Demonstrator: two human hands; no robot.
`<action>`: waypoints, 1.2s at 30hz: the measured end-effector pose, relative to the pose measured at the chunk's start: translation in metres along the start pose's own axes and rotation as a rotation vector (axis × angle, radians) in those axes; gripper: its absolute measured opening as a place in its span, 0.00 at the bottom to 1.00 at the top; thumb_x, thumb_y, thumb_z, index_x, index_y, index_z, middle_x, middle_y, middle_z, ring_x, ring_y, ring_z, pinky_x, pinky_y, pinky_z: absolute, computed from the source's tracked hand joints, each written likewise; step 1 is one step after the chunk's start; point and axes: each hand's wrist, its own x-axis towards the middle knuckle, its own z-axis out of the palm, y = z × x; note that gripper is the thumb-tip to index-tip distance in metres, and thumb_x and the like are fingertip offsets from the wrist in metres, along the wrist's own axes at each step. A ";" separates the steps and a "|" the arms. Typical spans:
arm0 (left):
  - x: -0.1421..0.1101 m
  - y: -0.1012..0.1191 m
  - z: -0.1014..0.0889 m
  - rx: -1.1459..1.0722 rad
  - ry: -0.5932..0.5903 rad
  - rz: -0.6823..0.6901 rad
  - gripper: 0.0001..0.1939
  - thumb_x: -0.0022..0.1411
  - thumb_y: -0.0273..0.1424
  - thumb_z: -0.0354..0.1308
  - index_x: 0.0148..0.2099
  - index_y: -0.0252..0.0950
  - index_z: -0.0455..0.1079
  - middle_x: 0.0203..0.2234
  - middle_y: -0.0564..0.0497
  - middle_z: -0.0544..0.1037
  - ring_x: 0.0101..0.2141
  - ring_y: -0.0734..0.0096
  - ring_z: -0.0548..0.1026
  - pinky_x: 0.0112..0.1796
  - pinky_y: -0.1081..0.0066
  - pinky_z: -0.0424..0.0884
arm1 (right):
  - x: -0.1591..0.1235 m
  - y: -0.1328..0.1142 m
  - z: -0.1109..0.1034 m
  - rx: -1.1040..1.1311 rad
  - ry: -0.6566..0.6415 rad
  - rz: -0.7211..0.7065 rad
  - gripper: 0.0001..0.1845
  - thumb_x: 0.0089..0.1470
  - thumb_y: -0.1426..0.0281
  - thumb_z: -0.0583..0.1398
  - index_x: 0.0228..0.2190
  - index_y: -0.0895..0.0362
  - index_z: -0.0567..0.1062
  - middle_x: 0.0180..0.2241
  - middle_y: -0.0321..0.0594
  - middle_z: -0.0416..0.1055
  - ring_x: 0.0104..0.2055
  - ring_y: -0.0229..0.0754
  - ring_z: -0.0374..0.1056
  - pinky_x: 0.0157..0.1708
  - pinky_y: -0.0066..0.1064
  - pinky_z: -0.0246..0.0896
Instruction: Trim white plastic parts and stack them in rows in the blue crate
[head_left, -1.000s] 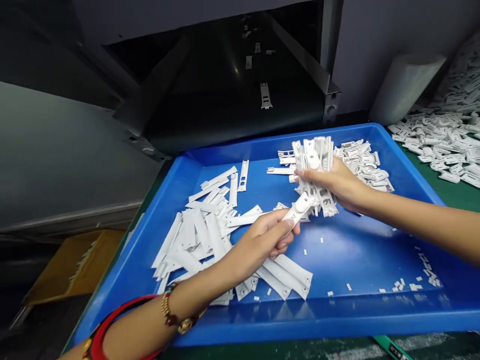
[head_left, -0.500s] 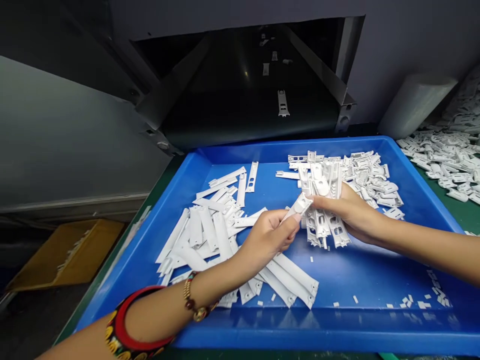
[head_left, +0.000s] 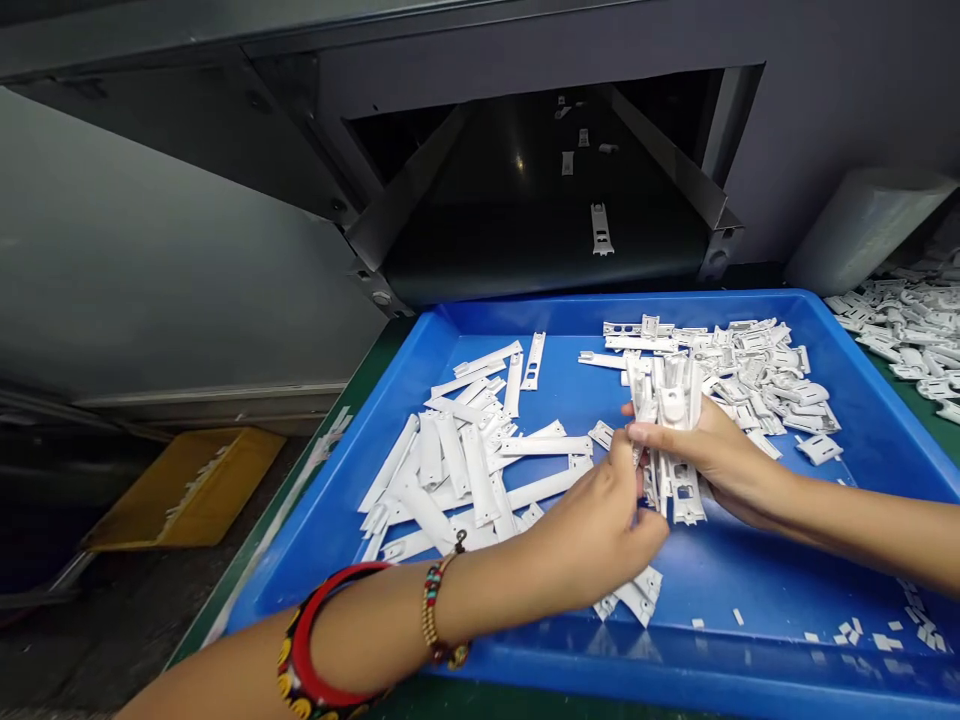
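— Right hand [head_left: 716,462]?

— Clamped around a bunch of white plastic parts [head_left: 673,440], gripped upright just above the middle of a blue plastic tray [head_left: 622,304].

— And the left hand [head_left: 592,535]?

— Fingers [head_left: 624,452] pinched together right at the edge of that bunch, contents of the pinch hidden from view. On that wrist, a red bangle [head_left: 315,640] and a beaded bracelet [head_left: 433,610].

— Around the hands?

— Long flat white strips [head_left: 457,470] in a loose pile on the tray's left side, smaller white parts [head_left: 765,375] heaped just behind the bunch, tiny white bits [head_left: 885,638] near the front right corner.

— Beyond the tray?

— A bigger heap of similar parts [head_left: 907,335] on the green bench [head_left: 874,365], a dark chute [head_left: 525,200] ahead with a lone white part [head_left: 600,228] on it, a yellow tray [head_left: 187,490] down on the floor at left.
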 end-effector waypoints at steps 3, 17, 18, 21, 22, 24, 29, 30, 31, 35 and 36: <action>-0.004 0.002 -0.002 0.169 -0.061 0.043 0.26 0.61 0.30 0.47 0.61 0.29 0.55 0.44 0.36 0.76 0.40 0.58 0.76 0.36 0.65 0.75 | 0.002 0.005 0.001 -0.049 -0.002 -0.004 0.21 0.40 0.61 0.73 0.36 0.54 0.77 0.29 0.42 0.76 0.29 0.48 0.73 0.27 0.39 0.72; 0.010 -0.024 -0.059 0.531 0.221 0.006 0.17 0.67 0.31 0.42 0.47 0.32 0.69 0.43 0.42 0.76 0.47 0.55 0.71 0.46 0.57 0.69 | 0.023 -0.039 -0.036 -0.005 0.285 -0.284 0.21 0.42 0.59 0.72 0.38 0.51 0.76 0.35 0.39 0.78 0.39 0.52 0.76 0.37 0.44 0.76; 0.012 -0.028 -0.057 0.556 0.139 0.014 0.16 0.67 0.35 0.45 0.48 0.32 0.69 0.45 0.41 0.75 0.48 0.53 0.70 0.47 0.55 0.68 | 0.024 -0.041 -0.039 -0.009 0.305 -0.306 0.21 0.42 0.59 0.72 0.38 0.51 0.76 0.34 0.39 0.78 0.39 0.52 0.76 0.37 0.45 0.76; 0.015 -0.039 -0.047 0.634 -0.051 0.083 0.23 0.60 0.41 0.57 0.52 0.31 0.68 0.55 0.37 0.69 0.55 0.47 0.65 0.50 0.54 0.66 | 0.028 -0.043 -0.045 -0.015 0.334 -0.346 0.21 0.42 0.58 0.71 0.38 0.51 0.75 0.33 0.38 0.78 0.40 0.53 0.76 0.39 0.46 0.76; 0.015 -0.042 -0.045 0.649 -0.091 0.112 0.22 0.60 0.40 0.58 0.52 0.32 0.67 0.56 0.37 0.69 0.55 0.48 0.65 0.50 0.56 0.66 | 0.029 -0.043 -0.046 -0.012 0.340 -0.354 0.21 0.42 0.58 0.71 0.38 0.51 0.75 0.34 0.38 0.77 0.40 0.53 0.76 0.40 0.46 0.76; 0.015 -0.045 -0.044 0.652 -0.148 0.143 0.16 0.60 0.34 0.55 0.49 0.34 0.68 0.51 0.41 0.72 0.49 0.55 0.69 0.45 0.63 0.67 | 0.030 -0.044 -0.048 -0.005 0.353 -0.371 0.21 0.42 0.58 0.71 0.38 0.51 0.75 0.34 0.38 0.77 0.41 0.52 0.76 0.40 0.45 0.76; 0.015 -0.044 -0.055 0.623 -0.226 0.084 0.10 0.55 0.27 0.56 0.41 0.35 0.70 0.39 0.46 0.75 0.37 0.62 0.73 0.31 0.71 0.65 | 0.033 -0.047 -0.051 -0.011 0.390 -0.416 0.22 0.42 0.57 0.71 0.38 0.52 0.75 0.37 0.40 0.78 0.45 0.54 0.75 0.42 0.46 0.75; 0.015 -0.043 -0.058 0.615 -0.244 0.054 0.11 0.55 0.27 0.58 0.42 0.35 0.71 0.40 0.46 0.75 0.38 0.62 0.73 0.31 0.71 0.66 | 0.034 -0.048 -0.052 -0.002 0.390 -0.427 0.21 0.42 0.57 0.71 0.37 0.52 0.75 0.38 0.40 0.78 0.46 0.54 0.75 0.43 0.46 0.75; 0.014 -0.042 -0.060 0.607 -0.263 0.023 0.12 0.55 0.28 0.59 0.43 0.35 0.71 0.41 0.46 0.75 0.39 0.61 0.74 0.33 0.70 0.67 | 0.034 -0.048 -0.053 0.011 0.387 -0.438 0.21 0.42 0.58 0.71 0.37 0.52 0.75 0.39 0.40 0.77 0.46 0.54 0.74 0.43 0.46 0.75; 0.017 -0.036 -0.071 0.544 -0.249 -0.006 0.19 0.58 0.43 0.60 0.47 0.36 0.71 0.45 0.44 0.76 0.43 0.57 0.74 0.39 0.66 0.70 | 0.036 -0.051 -0.056 0.082 0.369 -0.477 0.16 0.44 0.61 0.71 0.34 0.52 0.76 0.44 0.41 0.76 0.50 0.55 0.73 0.46 0.46 0.74; 0.022 -0.034 -0.072 0.528 -0.209 0.006 0.21 0.61 0.46 0.57 0.48 0.36 0.71 0.46 0.43 0.76 0.44 0.56 0.74 0.40 0.64 0.70 | 0.036 -0.051 -0.058 0.085 0.366 -0.487 0.15 0.44 0.61 0.70 0.34 0.51 0.76 0.44 0.41 0.76 0.52 0.55 0.72 0.47 0.46 0.74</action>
